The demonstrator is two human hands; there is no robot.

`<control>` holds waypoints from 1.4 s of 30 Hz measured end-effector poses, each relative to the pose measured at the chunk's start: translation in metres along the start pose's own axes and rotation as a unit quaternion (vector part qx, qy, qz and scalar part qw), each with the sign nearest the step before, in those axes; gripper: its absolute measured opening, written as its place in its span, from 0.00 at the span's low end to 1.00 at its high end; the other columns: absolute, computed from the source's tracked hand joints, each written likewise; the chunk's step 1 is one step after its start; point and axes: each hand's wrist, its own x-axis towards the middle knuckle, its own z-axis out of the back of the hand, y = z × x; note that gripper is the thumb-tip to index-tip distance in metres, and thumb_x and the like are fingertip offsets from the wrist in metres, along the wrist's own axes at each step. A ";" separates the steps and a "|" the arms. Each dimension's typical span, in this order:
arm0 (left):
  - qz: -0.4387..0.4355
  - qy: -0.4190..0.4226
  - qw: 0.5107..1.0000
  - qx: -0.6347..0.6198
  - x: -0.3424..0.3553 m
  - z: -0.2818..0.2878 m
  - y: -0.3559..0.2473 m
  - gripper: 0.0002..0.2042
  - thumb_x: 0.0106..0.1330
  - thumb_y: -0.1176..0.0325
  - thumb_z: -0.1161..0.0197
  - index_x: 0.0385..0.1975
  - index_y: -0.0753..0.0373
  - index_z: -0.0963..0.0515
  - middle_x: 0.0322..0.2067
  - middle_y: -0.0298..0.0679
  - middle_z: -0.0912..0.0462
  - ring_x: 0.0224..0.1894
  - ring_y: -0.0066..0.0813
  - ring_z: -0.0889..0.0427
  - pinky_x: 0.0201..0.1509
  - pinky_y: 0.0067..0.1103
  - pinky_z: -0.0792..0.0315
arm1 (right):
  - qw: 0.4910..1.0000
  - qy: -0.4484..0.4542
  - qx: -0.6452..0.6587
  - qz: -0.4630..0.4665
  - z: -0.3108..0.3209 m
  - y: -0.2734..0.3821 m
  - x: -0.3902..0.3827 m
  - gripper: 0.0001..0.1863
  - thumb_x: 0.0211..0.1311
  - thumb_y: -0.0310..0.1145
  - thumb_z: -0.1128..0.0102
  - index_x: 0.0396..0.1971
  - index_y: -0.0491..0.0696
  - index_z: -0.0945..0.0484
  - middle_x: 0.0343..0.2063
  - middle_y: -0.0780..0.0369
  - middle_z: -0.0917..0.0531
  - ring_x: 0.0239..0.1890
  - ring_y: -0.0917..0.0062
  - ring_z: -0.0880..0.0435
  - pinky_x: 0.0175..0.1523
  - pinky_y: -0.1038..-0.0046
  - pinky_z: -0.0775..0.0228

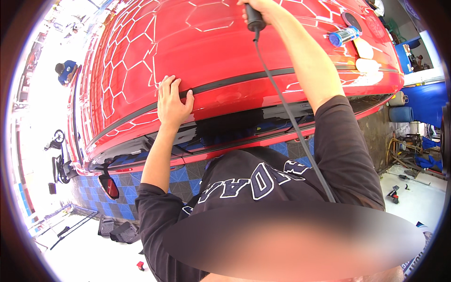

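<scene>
Black corded handle (255, 19) at upper edge of view, over red car roof (202, 51); working end out of sight. Right hand (266, 9) gripping it, fingers wrapped round. Step looks like tool work across roof; next move seems to call for steady reach, cable (291, 115) kept off paint. Left hand (173, 105) palm down on roof beside black trim strip (225, 83), fingers slightly spread, nothing held. Right side of roof: clear-and-blue bottle (346, 35), black disc (349, 19), pale bundles (367, 64), possible obstacles. Co-worker (69, 70) beyond car, far left.
</scene>
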 end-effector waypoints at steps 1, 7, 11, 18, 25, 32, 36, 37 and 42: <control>-0.004 -0.004 1.000 -0.002 0.001 0.000 0.000 0.23 0.62 0.63 0.29 0.56 0.65 0.22 0.62 0.47 0.25 0.70 0.53 0.29 0.76 0.45 0.34 | 1.000 0.009 0.004 -0.009 -0.014 -0.002 0.003 0.12 0.60 0.36 0.32 0.34 0.42 0.21 0.22 0.56 0.21 0.21 0.63 0.17 0.26 0.56 0.21; -0.006 -0.019 1.000 -0.007 -0.001 0.000 -0.001 0.23 0.62 0.63 0.29 0.55 0.66 0.22 0.61 0.48 0.24 0.69 0.54 0.28 0.75 0.46 0.34 | 0.987 0.154 -0.023 0.030 -0.092 0.006 -0.009 0.19 0.57 0.33 0.28 0.43 0.38 0.22 0.27 0.58 0.18 0.24 0.71 0.15 0.28 0.65 0.16; -0.005 -0.031 0.999 -0.008 -0.002 -0.001 0.000 0.23 0.61 0.63 0.28 0.54 0.66 0.21 0.60 0.48 0.23 0.68 0.55 0.27 0.75 0.47 0.33 | 0.982 0.167 -0.087 0.023 -0.142 0.013 -0.012 0.19 0.56 0.31 0.29 0.43 0.37 0.22 0.27 0.58 0.19 0.25 0.71 0.14 0.29 0.63 0.15; -0.011 -0.057 0.998 -0.024 -0.003 -0.005 0.010 0.22 0.59 0.64 0.28 0.52 0.64 0.20 0.58 0.48 0.23 0.67 0.57 0.26 0.75 0.49 0.32 | 0.974 0.210 -0.072 0.031 -0.239 0.026 0.038 0.23 0.59 0.32 0.30 0.52 0.37 0.22 0.29 0.55 0.18 0.25 0.69 0.14 0.29 0.62 0.16; 0.007 -0.032 0.999 -0.015 -0.006 0.003 0.010 0.22 0.59 0.65 0.28 0.53 0.64 0.19 0.58 0.48 0.23 0.68 0.57 0.27 0.76 0.49 0.34 | 0.971 0.233 0.018 0.051 -0.259 0.032 0.088 0.17 0.59 0.31 0.31 0.46 0.41 0.20 0.28 0.58 0.18 0.23 0.72 0.17 0.27 0.64 0.19; 0.000 -0.039 0.999 -0.022 -0.003 0.003 0.008 0.21 0.58 0.67 0.28 0.52 0.64 0.19 0.58 0.47 0.22 0.68 0.55 0.26 0.73 0.46 0.31 | 0.977 0.189 -0.013 0.095 -0.175 0.038 0.086 0.12 0.60 0.34 0.32 0.37 0.42 0.20 0.24 0.58 0.19 0.21 0.70 0.18 0.28 0.62 0.21; 0.007 -0.029 1.000 0.008 -0.006 0.007 0.009 0.21 0.58 0.68 0.28 0.52 0.65 0.19 0.59 0.47 0.22 0.68 0.55 0.26 0.71 0.44 0.28 | 0.984 0.167 -0.028 0.062 -0.133 0.039 0.089 0.12 0.62 0.37 0.33 0.34 0.43 0.20 0.23 0.58 0.19 0.21 0.68 0.19 0.29 0.59 0.22; 0.003 -0.028 1.000 0.005 -0.004 0.006 0.009 0.21 0.58 0.68 0.28 0.52 0.65 0.19 0.58 0.47 0.22 0.68 0.55 0.26 0.71 0.44 0.28 | 0.986 0.151 -0.032 0.057 -0.116 0.040 0.091 0.12 0.62 0.38 0.34 0.33 0.43 0.20 0.22 0.58 0.19 0.21 0.67 0.19 0.30 0.59 0.23; -0.009 -0.018 1.000 -0.002 0.001 0.006 0.006 0.20 0.59 0.69 0.29 0.52 0.66 0.20 0.58 0.48 0.22 0.67 0.56 0.26 0.72 0.45 0.30 | 0.996 0.075 -0.040 0.025 -0.026 0.038 0.100 0.14 0.63 0.42 0.35 0.29 0.45 0.20 0.20 0.57 0.19 0.21 0.64 0.19 0.31 0.56 0.24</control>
